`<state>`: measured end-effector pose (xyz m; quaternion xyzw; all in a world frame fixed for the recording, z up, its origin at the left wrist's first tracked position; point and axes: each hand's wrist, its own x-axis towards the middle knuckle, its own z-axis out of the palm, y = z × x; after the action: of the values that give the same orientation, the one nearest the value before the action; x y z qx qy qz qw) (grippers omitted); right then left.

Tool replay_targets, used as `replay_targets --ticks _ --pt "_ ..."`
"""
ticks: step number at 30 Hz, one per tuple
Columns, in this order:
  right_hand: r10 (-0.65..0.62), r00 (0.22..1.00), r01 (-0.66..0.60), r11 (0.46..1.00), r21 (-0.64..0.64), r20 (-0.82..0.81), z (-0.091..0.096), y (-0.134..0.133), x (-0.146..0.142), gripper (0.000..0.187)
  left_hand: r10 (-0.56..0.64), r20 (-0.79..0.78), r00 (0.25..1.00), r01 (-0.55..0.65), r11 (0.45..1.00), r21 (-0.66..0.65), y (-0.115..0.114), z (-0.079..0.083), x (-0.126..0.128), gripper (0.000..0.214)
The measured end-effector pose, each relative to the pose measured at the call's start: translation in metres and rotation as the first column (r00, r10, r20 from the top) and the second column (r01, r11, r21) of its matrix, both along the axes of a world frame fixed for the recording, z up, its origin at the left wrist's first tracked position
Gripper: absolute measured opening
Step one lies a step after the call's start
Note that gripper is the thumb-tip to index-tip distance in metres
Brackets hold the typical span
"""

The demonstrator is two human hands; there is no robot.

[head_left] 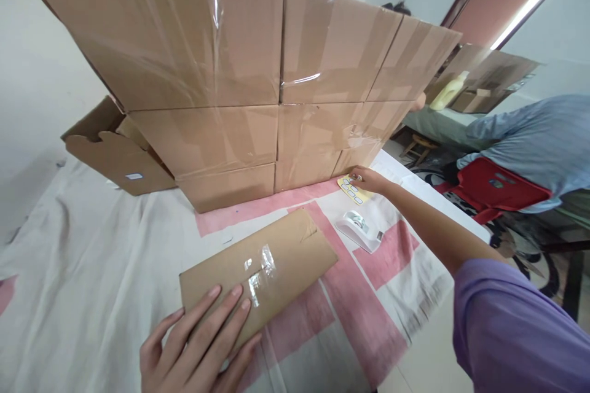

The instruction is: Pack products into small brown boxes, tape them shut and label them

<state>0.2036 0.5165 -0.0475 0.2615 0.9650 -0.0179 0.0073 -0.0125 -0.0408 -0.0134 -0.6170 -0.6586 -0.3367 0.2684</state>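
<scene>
The left grip (193, 347) lay spread open over the 7 o'clock end of the taped cardboard (290, 264), whose long axis ran 8 to 2 o'clock; toward 2 o'clock, the right grip (369, 180) touched the yellow sheet (354, 194), whether pinching I couldn't tell

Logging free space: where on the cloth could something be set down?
Bare cloth lies left of the carton, in front of the open box; another patch is nearer than the white item. Crowded: right hand and yellow sheet beside cardboard wall.

Short, plain purple sleeve (511, 319); bare hands (198, 341)
</scene>
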Motion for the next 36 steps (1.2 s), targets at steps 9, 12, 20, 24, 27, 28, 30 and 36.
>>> replay_targets --ticks 9,12,20,24,27,28,30,36 --pt "-0.106 0.986 0.084 0.983 0.162 0.129 0.004 -0.025 -0.010 0.027 0.019 0.026 0.999 -0.019 1.000 0.006 -0.001 0.003 0.005 0.037" --pt "-0.089 0.982 0.057 0.981 0.185 0.165 0.006 -0.029 -0.009 0.029 0.027 0.044 0.999 -0.028 1.000 0.011 0.000 0.003 0.006 0.035" --pt "-0.040 0.958 -0.005 0.988 0.156 0.284 0.011 -0.029 -0.012 0.032 0.033 0.040 0.999 -0.033 0.999 0.017 0.000 0.003 0.007 0.037" --pt "-0.029 0.958 -0.008 0.992 0.127 0.286 0.014 -0.027 -0.012 0.031 0.035 0.041 0.999 -0.036 0.999 0.012 -0.001 0.005 0.008 0.036" --pt "-0.040 0.961 0.011 0.994 0.105 0.275 0.014 -0.028 -0.011 0.029 0.026 0.022 0.999 -0.027 0.999 0.017 -0.001 0.006 0.009 0.036" --pt "-0.050 0.962 0.024 0.995 0.100 0.267 0.013 -0.029 -0.011 0.029 0.026 0.028 0.999 -0.027 0.999 0.020 -0.001 0.006 0.010 0.035" --pt "-0.081 0.966 0.060 0.994 0.090 0.245 0.011 -0.031 -0.011 0.031 0.042 0.082 0.996 -0.043 0.999 0.019 0.000 0.007 0.013 0.033" --pt "-0.232 0.959 0.235 0.972 0.002 0.163 0.009 -0.030 -0.015 0.035 0.034 0.081 0.996 -0.037 0.999 0.034 -0.001 0.008 0.014 0.034"
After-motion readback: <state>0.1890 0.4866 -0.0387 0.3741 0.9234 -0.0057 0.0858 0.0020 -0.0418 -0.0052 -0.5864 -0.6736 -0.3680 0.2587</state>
